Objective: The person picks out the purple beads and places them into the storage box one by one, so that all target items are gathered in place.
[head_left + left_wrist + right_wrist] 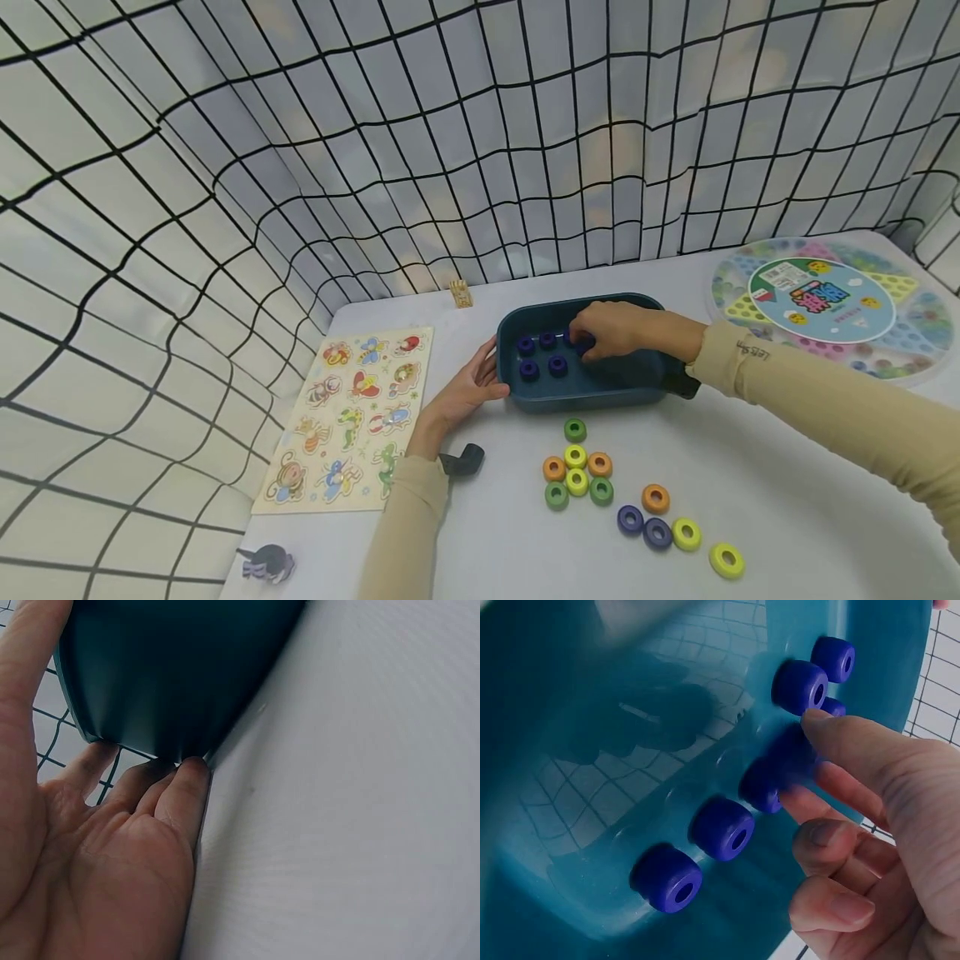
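Observation:
A dark teal tray (585,402) stands near the back of the white table, with several dark blue ring-shaped beads (557,365) set in rows on its floor. My right hand (617,330) reaches down into it. In the right wrist view, thumb and forefinger pinch a blue ring bead (792,753), slightly blurred, close to the other beads. At the tray's left end is my left hand (463,394). Its fairly straight fingers (184,791) touch the end wall, and the thumb lies by the near corner.
In front of the tray lie loose green, yellow, orange and blue rings (577,482). An animal picture board (348,421) is at the left, a round bead pack (825,304) at the right. A small grey figure (268,563) lies front left. Black netting (495,167) rises behind the table.

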Demonstrator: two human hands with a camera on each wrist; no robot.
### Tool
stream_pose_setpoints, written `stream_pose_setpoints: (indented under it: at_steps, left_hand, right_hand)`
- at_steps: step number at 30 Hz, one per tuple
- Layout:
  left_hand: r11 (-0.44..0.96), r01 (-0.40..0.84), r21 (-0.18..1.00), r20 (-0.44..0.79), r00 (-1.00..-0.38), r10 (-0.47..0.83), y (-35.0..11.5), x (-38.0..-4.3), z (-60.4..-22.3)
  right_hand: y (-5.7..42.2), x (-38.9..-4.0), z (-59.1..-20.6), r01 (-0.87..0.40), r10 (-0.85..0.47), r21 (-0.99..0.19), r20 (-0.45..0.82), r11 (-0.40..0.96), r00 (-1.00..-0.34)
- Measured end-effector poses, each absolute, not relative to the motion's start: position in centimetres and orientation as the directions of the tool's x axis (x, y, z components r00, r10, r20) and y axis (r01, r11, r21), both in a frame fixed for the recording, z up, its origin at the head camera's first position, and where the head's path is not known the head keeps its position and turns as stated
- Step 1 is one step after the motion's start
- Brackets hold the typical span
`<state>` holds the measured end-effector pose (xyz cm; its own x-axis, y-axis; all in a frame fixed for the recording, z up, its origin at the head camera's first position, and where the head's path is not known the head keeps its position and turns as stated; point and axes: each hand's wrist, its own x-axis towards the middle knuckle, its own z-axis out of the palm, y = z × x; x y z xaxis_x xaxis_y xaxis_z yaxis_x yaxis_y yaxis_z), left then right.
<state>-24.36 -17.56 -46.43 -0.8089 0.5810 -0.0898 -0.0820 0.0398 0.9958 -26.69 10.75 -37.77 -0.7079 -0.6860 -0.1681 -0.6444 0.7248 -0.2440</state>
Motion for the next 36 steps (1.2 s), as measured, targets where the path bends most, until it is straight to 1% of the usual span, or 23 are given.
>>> stream_pose_setpoints:
  at_steps: [8, 19, 25, 29, 33, 36]
  left_hand:
    - [0.053, -0.067, 0.996, -0.085, -0.818, 0.568, -17.6, -24.4, -46.6]
    - [0.049, -0.088, 0.995, -0.100, -0.819, 0.565, -17.5, -24.3, -46.5]
    - [0.058, -0.101, 0.993, -0.116, -0.801, 0.587, -17.4, -24.5, -46.2]
    - [0.055, -0.099, 0.994, -0.112, -0.793, 0.599, -17.3, -24.1, -45.1]
    - [0.054, -0.093, 0.994, -0.107, -0.786, 0.609, -17.1, -23.5, -44.3]
    - [0.049, -0.095, 0.994, -0.106, -0.788, 0.607, -17.2, -23.6, -44.5]
  right_hand:
    - [10.8, -26.8, -37.9, -0.634, -0.679, -0.253, -0.177, 0.731, -0.713]
    - [11.0, -26.2, -37.3, -0.647, -0.692, -0.260, -0.147, 0.717, -0.707]
    - [11.5, -24.0, -36.2, -0.687, -0.728, -0.287, -0.058, 0.668, -0.683]
    - [11.8, -22.0, -35.9, -0.718, -0.750, -0.284, -0.005, 0.635, -0.662]
    - [12.2, -19.8, -36.1, -0.745, -0.772, -0.278, 0.020, 0.606, -0.636]
    - [12.4, -17.9, -36.6, -0.761, -0.791, -0.292, 0.023, 0.580, -0.612]
